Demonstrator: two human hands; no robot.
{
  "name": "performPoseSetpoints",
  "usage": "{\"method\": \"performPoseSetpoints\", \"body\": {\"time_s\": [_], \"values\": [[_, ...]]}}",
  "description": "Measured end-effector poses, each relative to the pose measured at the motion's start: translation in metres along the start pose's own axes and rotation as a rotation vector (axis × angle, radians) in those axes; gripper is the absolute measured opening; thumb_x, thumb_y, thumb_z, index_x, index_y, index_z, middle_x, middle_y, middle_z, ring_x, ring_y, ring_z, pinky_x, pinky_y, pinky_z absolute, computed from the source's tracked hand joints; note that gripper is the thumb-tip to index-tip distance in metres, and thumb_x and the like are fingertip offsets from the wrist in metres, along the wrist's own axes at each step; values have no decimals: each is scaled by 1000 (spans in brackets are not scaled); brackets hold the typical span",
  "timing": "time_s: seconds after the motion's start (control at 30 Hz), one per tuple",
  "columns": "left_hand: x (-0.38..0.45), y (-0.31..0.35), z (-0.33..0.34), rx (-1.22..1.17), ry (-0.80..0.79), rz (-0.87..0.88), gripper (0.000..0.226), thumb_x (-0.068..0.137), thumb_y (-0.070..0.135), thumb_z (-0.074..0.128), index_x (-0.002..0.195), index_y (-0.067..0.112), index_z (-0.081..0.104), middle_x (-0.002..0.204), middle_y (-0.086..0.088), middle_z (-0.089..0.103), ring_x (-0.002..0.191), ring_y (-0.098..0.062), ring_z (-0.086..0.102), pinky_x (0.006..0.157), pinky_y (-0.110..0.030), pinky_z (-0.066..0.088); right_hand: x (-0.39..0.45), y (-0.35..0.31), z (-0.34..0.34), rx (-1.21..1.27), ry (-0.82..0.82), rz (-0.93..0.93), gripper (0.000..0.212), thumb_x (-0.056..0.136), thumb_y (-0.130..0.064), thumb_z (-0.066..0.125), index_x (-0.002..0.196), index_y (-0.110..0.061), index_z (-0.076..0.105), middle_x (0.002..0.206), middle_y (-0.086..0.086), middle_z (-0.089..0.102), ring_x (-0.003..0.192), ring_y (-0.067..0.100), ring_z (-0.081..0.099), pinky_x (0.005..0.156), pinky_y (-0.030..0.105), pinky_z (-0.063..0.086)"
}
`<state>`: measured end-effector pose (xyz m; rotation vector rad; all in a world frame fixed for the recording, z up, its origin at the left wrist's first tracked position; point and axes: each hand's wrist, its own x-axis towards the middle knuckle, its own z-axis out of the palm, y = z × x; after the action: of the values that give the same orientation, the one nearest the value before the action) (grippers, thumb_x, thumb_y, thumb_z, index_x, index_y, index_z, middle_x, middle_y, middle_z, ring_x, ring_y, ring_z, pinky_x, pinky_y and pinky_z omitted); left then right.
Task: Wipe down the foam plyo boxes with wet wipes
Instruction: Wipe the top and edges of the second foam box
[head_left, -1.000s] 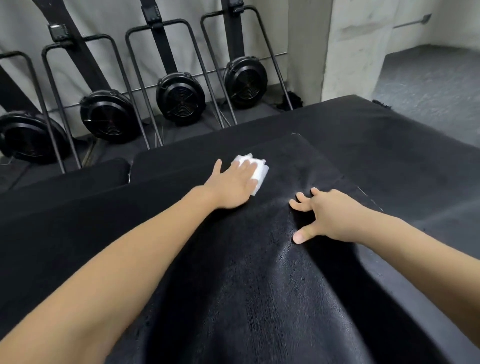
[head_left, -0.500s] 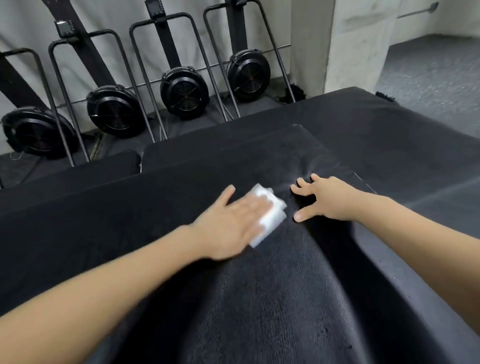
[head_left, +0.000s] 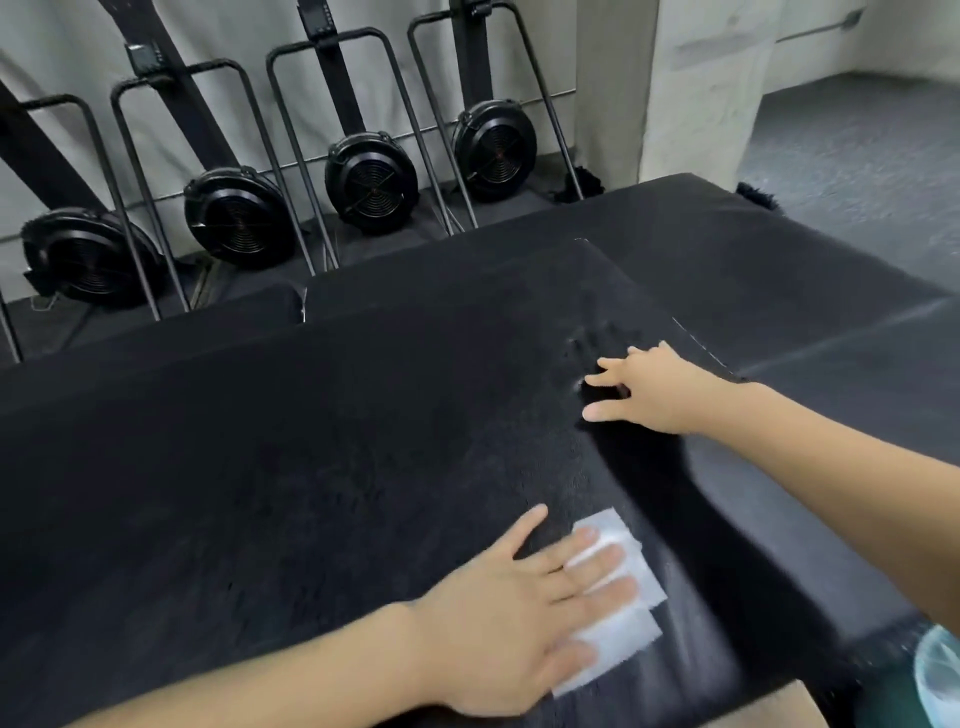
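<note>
Plyo box (head_left: 363, 441) top is partly wiped, I judge, my flat left hand (head_left: 509, 613) pressing the wet wipe (head_left: 618, 639), right hand (head_left: 649, 389) open, bracing; other boxes remain.

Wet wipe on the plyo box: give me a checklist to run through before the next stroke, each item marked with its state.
1. Wet wipe lies flat under the left hand: ok, straight fingers press it down.
2. Wipe touches the plyo box top: ok.
3. Right hand braces the box: ok, fingers spread on the top near the right edge.
4. Stroke path free: ok, bare black surface lies between the two hands.
5. Wipe wet enough: cannot tell.
6. Room left toward the near edge: not ok, the wipe sits close to it, so the next stroke should probably go away from the body.
</note>
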<state>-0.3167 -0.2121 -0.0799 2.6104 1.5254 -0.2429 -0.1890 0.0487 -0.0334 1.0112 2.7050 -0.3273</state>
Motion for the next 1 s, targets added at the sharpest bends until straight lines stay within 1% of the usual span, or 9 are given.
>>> {"method": "performPoseSetpoints", "body": {"time_s": [0.1,0.17,0.27,0.33,0.47,0.6,0.83,0.9,1.0], "values": [[-5,-7,3,58,32,-34,56,110,44,18,163,28,5,170,5,5,156,-14,-6,123,-55,-8,-44,6,6,80,12,-9,81,81,-73,57,150,-34,41,153,-3,43,144,27,32,115,37,26],[5,-29,-3,87,51,-167,57,110,44,14,163,27,1,170,6,2,156,-13,-5,123,-55,-6,-70,11,13,66,-43,5,89,76,-72,66,152,-37,36,160,-8,31,147,25,27,116,36,26],[28,-76,-18,2,-22,-430,59,108,46,8,161,28,-8,169,9,-10,153,-9,-19,122,-56,-13,-87,17,26,36,-132,16,101,73,-67,73,156,-38,24,165,-10,12,151,29,17,115,37,28],[40,-90,-24,-51,-34,-509,58,108,45,8,161,27,-7,169,8,-11,154,-11,-17,121,-59,-12,-88,16,33,13,-141,18,102,76,-63,73,158,-35,19,166,-7,7,152,35,10,116,39,28],[43,-67,-16,-47,25,-465,56,107,42,11,159,27,-4,168,6,-3,155,-19,-6,121,-62,-5,-82,8,32,-29,-123,31,101,78,-58,74,158,-31,19,167,-3,9,151,37,12,116,38,27],[28,-21,-10,-44,16,-362,60,108,45,12,161,26,-5,169,7,-6,155,-16,-9,122,-58,-10,-89,6,34,-60,-104,22,98,81,-59,70,159,-29,18,167,-2,10,148,36,18,114,38,30],[5,25,-1,25,9,-168,59,108,51,13,162,32,-2,169,11,-7,154,-9,-14,121,-53,-17,-95,13,48,74,-37,26,90,86,-56,67,158,-35,18,167,-7,5,152,31,4,120,48,16],[10,10,-4,33,0,-235,58,108,51,11,161,34,-5,168,12,-9,153,-6,-17,121,-53,-16,-95,14,51,116,-28,32,88,87,-55,67,158,-34,19,167,-8,4,153,31,-1,121,50,10],[28,-26,-11,-5,-13,-462,59,107,48,8,161,30,-8,169,7,-9,153,-9,-17,120,-57,-14,-94,15,53,139,-20,39,86,88,-56,65,158,-35,19,167,-8,2,153,31,-4,122,53,6]]}}
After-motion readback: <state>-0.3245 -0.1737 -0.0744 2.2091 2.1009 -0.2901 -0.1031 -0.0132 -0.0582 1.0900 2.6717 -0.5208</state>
